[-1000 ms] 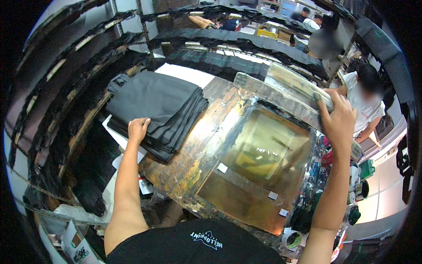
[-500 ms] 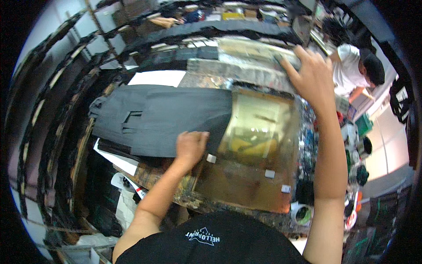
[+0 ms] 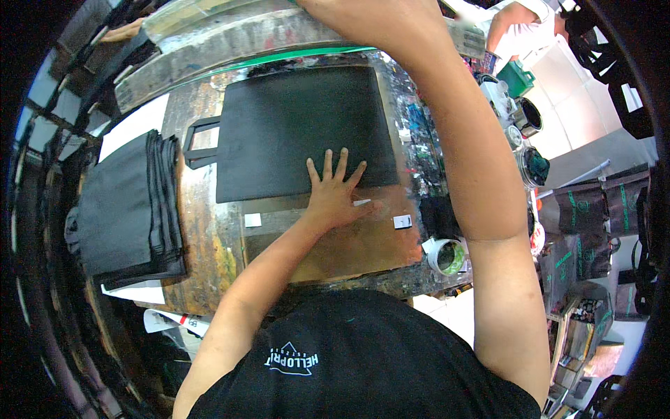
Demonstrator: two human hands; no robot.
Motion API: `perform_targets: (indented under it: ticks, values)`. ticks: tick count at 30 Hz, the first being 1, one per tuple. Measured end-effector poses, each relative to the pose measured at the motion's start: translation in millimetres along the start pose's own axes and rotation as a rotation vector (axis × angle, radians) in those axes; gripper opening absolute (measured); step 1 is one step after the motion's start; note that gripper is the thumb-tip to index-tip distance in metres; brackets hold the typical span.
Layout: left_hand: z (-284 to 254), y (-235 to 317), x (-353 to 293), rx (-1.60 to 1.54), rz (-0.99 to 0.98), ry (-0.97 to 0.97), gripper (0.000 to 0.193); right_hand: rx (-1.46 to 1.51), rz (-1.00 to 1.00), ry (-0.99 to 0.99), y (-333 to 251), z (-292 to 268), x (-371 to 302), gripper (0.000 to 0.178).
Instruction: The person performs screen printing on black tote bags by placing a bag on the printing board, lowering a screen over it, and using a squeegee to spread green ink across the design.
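A black fabric tote bag (image 3: pixel 293 126) lies flat on an amber-brown board (image 3: pixel 335 251), its loop handle (image 3: pixel 202 143) pointing left. My left hand (image 3: pixel 335 185) rests palm down on the bag's near edge, fingers spread, with the thumb over the bare board. At the top edge my right hand (image 3: pixel 363 17) reaches over the far side, beside a raised printing frame (image 3: pixel 209 52) with a green strip along its lower edge. Its fingers are cut off by the picture's rim, so what it touches is hidden.
A stack of folded black bags (image 3: pixel 125 209) sits on the left of the paint-stained table (image 3: pixel 202 230). Small white tabs (image 3: pixel 403 222) mark the board. A tub with green paint (image 3: pixel 447 257) and several jars (image 3: pixel 536 167) stand at right. Another person's arm (image 3: pixel 513 24) shows at the upper right.
The black bag, earlier stretched from the stack and only partly over the board, now lies flat on it. My left hand has gone from closed to spread. The view has shifted.
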State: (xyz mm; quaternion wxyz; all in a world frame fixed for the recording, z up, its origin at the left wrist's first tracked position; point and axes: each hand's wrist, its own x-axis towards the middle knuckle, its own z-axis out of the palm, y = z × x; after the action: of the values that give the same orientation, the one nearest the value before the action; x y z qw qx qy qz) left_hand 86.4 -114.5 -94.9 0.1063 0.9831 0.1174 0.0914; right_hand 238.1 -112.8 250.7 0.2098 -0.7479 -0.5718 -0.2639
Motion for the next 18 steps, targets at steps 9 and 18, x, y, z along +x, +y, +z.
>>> perform_targets:
  ticks: [9,18]
  values:
    - [9.4,41.3,-10.8,-0.081,-0.044,0.088,0.105,0.008,0.108,-0.228,-26.8,-37.1,-1.8,0.065]
    - [-29.1,27.8,-18.6,-0.242,-0.066,0.185,0.097,-0.038,0.054,-0.16,-11.1,-17.0,-0.4,0.067]
